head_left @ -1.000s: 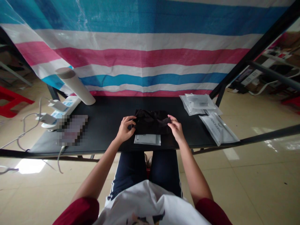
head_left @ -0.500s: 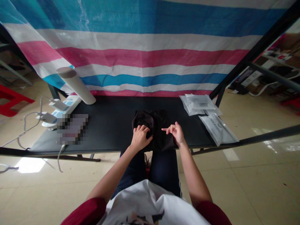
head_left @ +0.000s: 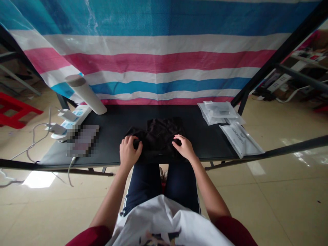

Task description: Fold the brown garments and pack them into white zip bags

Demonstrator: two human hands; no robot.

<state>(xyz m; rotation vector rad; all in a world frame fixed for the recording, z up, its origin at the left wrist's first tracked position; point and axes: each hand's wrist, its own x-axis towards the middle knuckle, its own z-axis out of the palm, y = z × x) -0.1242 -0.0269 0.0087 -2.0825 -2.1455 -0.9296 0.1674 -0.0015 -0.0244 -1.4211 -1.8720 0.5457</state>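
Observation:
A black garment [head_left: 159, 136] lies spread on the black table [head_left: 115, 123] just in front of me. My left hand [head_left: 128, 152] rests on its left part with curled fingers gripping the cloth. My right hand [head_left: 183, 147] presses on its right part near the front edge, fingers bent down onto the fabric. The small clear packet seen under the garment earlier is now hidden by the cloth.
A pale cardboard tube [head_left: 85, 94] leans at the table's back left beside a white power strip [head_left: 69, 124] with plugs and cables. Clear plastic bags [head_left: 220, 111] are stacked at the right, one printed bag [head_left: 241, 138] nearer. A striped tarp [head_left: 153, 51] hangs behind.
The garment was lifted off the packet, bunched toward the table edge, and is now laid wider over it. My left hand moved left; my right hand came down onto the cloth.

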